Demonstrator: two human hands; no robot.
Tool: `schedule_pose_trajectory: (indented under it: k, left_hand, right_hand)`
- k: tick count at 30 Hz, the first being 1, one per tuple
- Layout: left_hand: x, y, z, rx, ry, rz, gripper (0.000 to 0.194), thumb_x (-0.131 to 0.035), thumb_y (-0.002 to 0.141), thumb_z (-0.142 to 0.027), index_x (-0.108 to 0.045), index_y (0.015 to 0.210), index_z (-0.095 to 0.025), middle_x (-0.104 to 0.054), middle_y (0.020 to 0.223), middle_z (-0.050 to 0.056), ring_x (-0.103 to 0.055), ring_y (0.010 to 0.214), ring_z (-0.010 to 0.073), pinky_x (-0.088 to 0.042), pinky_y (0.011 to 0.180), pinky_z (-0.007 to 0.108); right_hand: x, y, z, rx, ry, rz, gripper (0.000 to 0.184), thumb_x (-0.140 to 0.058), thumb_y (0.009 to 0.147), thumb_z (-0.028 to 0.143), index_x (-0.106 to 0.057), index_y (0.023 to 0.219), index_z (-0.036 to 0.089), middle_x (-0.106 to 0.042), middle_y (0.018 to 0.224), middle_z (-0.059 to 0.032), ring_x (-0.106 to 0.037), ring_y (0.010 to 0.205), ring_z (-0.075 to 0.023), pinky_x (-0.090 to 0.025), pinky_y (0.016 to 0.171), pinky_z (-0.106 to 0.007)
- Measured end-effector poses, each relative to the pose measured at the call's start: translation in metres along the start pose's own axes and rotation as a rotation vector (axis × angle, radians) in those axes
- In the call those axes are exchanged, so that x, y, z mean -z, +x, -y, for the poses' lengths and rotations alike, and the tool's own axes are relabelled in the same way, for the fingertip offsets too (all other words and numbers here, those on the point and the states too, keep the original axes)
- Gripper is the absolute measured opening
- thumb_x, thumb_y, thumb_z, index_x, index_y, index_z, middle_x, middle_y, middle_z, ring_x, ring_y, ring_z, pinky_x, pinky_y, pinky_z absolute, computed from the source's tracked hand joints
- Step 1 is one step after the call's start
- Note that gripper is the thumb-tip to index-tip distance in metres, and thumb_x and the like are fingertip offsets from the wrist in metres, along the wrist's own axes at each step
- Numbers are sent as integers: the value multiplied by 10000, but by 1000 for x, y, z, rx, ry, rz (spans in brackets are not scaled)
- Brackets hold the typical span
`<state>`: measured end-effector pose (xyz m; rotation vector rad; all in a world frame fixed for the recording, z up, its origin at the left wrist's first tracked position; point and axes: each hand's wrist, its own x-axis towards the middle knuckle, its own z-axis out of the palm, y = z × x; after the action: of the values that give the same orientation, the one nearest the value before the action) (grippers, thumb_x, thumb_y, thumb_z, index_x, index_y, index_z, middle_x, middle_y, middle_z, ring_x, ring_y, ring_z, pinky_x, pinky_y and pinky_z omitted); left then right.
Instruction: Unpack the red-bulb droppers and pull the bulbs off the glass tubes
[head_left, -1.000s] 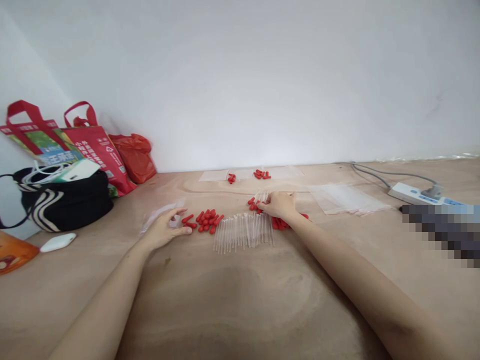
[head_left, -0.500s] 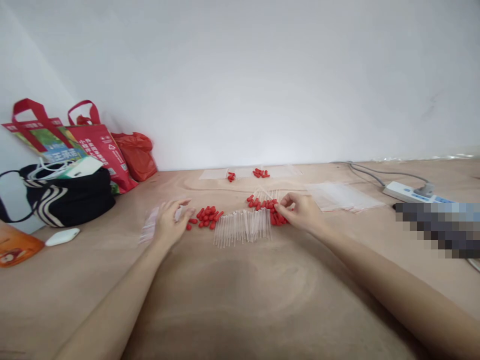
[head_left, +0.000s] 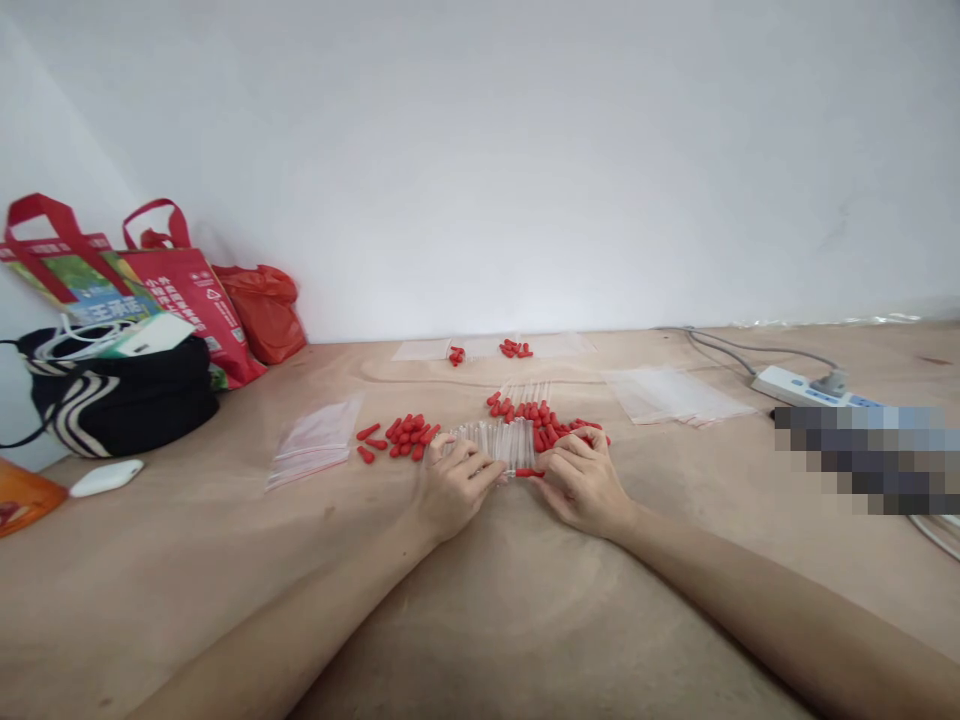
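My left hand (head_left: 459,486) is closed on a thin clear dropper tube, which it mostly covers, at the front of a row of clear dropper tubes (head_left: 516,442). My right hand (head_left: 583,482) pinches a red rubber dropper bulb (head_left: 528,473), whose end points left at the tip of the tube. The bulb and tube meet between the two hands; how far one goes into the other is too small to tell. Behind my right hand lie loose red bulbs (head_left: 551,430) and droppers with red bulbs fitted (head_left: 525,408). Another heap of red bulbs (head_left: 409,434) lies left of the row.
Clear zip bags lie at left (head_left: 315,440) and right (head_left: 675,392). Bags with red-bulbed droppers (head_left: 516,348) lie along the wall. Shopping bags (head_left: 199,305), a black striped bag (head_left: 127,395) and a white case (head_left: 107,477) stand left; a power strip (head_left: 810,388) lies right.
My left hand has moved right from beside the left bulbs to the tubes and closed on one. My right hand has come nearer with a red bulb, bringing it to the tube.
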<state>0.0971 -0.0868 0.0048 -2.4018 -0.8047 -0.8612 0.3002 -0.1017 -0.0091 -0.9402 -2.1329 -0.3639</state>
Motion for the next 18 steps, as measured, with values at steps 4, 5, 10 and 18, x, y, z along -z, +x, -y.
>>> schedule_pose_trajectory:
  k: [4,5,10,18]
  left_hand:
    - [3,-1,0,-22,16,-2,141,-486,829,-215,-608,758,-213,-613,623,-31,-507,658,115,-269,780,356]
    - [4,-1,0,-24,19,-2,144,-485,827,-209,-605,747,-211,-609,614,-30,-504,651,115,-272,771,352]
    - [8,-2,-3,-8,6,2,144,-486,805,-174,-604,728,-205,-601,587,-25,-510,651,122,-278,754,355]
    - [16,-17,18,98,15,-14,204,-443,812,-146,-595,688,-199,-622,606,-12,-531,628,126,-316,717,341]
  right_hand:
    - [-3,3,1,22,-2,-39,148,-516,788,309,-617,868,237,-620,720,15,-490,722,-119,-232,821,-354]
    - [-4,3,2,35,-13,-41,145,-514,794,316,-628,854,250,-614,698,19,-486,715,-118,-226,822,-357]
    - [-5,5,6,80,-53,-26,202,-484,814,332,-655,742,252,-550,574,19,-451,668,-115,-215,819,-366]
    - [6,-3,-13,-73,-11,-31,220,-484,808,288,-640,664,227,-563,588,9,-456,667,-119,-216,818,-356]
